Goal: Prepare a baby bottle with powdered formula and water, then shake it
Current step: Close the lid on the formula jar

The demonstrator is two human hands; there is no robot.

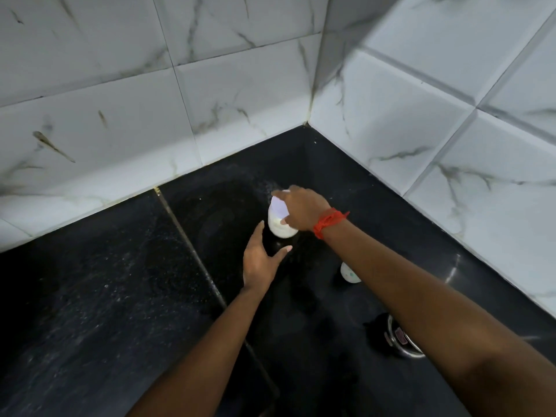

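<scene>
Baby bottle [281, 224]: see-thru, milky liquid in btm half, a bit tilted, right hand [304, 209] gripping its top, over black table [90, 296].

Right hand [302, 207], red thread [329, 221] at the wrist, grips the baby bottle [278, 219] from above, fingers curled over its upper part and white liquid in its lower part; whether the base rests on the black counter [105, 296] cannot be told. Left hand [261, 261] is just below and beside the bottle, fingers straight and spread, holding nothing; contact unclear. Part-hidden behind the right forearm are a small white rounded object [349, 272] and, nearer the camera, a steel vessel [397, 341] with a dark handle. White veined wall tiles [240, 94] meet in the corner behind.
</scene>
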